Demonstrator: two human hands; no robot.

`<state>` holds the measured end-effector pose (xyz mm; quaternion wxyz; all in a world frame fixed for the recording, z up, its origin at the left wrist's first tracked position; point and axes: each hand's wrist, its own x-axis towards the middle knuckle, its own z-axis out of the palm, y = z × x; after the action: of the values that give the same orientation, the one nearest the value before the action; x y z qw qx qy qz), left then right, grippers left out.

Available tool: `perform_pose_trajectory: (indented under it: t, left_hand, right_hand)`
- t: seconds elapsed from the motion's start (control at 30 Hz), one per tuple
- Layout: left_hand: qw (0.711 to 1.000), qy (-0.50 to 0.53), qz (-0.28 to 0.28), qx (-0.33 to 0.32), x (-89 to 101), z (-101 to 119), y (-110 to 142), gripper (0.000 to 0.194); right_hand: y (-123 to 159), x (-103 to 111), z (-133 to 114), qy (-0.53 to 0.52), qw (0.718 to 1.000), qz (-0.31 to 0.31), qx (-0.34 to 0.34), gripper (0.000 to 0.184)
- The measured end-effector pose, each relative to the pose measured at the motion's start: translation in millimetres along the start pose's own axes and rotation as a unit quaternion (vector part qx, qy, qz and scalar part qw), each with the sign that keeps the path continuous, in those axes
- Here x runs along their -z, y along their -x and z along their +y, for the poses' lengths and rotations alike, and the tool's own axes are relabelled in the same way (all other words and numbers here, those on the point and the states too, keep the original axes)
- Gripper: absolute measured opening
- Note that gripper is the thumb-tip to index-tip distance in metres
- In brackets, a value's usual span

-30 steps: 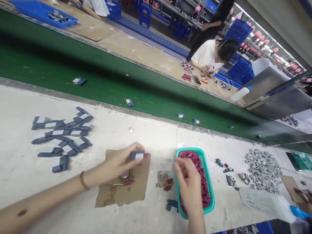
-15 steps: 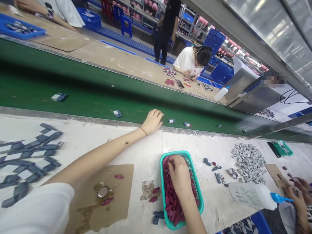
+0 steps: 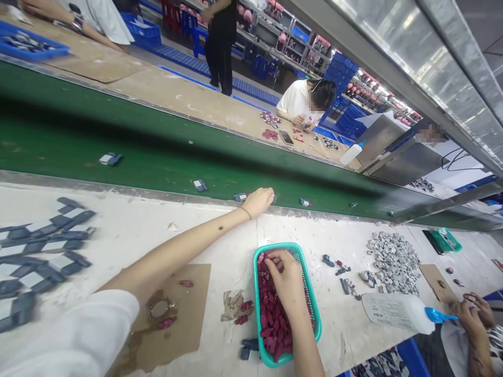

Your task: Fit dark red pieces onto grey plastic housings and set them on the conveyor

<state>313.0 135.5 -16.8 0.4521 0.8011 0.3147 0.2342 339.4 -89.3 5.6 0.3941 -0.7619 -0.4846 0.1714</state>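
My left hand [image 3: 262, 202] reaches over the near edge of the green conveyor belt [image 3: 157, 157], its fingers closed on a small grey-and-white piece that barely shows at the fingertips. Behind that wrist lies a blue-grey and white piece with a red end [image 3: 240, 197]. Inside a turquoise plastic basket [image 3: 317, 314], my right hand [image 3: 288, 272] rests over a heap of small dark red pieces [image 3: 275, 324]. Its thumb and fingers are bent together; what they pinch, if anything, is hidden.
More pieces [image 3: 110, 159] are spaced along the belt. Blue-grey parts [image 3: 43, 251] spread at left, beside wet cardboard [image 3: 192, 314] with a round metal cap. A pile of grey pieces [image 3: 393, 262] and a white bottle [image 3: 396, 311] lie right. A co-worker's hands [image 3: 473, 311] show far right.
My left hand has moved right and its fingers have closed on the piece beside it. Pieces on the belt have shifted right. The right hand stays in the basket with little change.
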Motion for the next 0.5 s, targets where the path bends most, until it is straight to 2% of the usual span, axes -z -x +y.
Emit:
perform_pose_trajectory:
  t: [0.07,0.17,0.3,0.37,0.43,0.47,0.5]
  left_hand:
    - [0.997,0.074,0.002,0.036,19.8,-2,22,0.024]
    - [0.977,0.193,-0.022,0.082,55.9,-8,71,0.029]
    - [0.935,0.327,-0.038,0.135,101.5,-20,151,0.021]
    - [0.880,0.432,-0.032,0.195,117.7,-25,189,0.018]
    - [0.808,0.532,-0.006,0.255,128.5,-29,222,0.023]
    - [0.780,0.562,0.012,0.276,132.2,-31,236,0.025]
    - [0.767,0.573,0.029,0.288,134.7,-31,249,0.027]
  right_hand:
    - [2,4,-3,-0.106,0.993,0.012,-0.042,0.007]
    - [7,6,-14,-0.261,0.962,0.007,-0.085,0.021]
    - [16,-8,-39,-0.345,0.929,-0.034,-0.126,0.031]
    - [20,-23,-53,-0.350,0.925,-0.058,-0.134,0.030]
    - [23,-41,-66,-0.341,0.927,-0.089,-0.130,0.025]
    - [25,-51,-71,-0.332,0.929,-0.107,-0.123,0.022]
    - [27,-60,-75,-0.318,0.933,-0.124,-0.114,0.020]
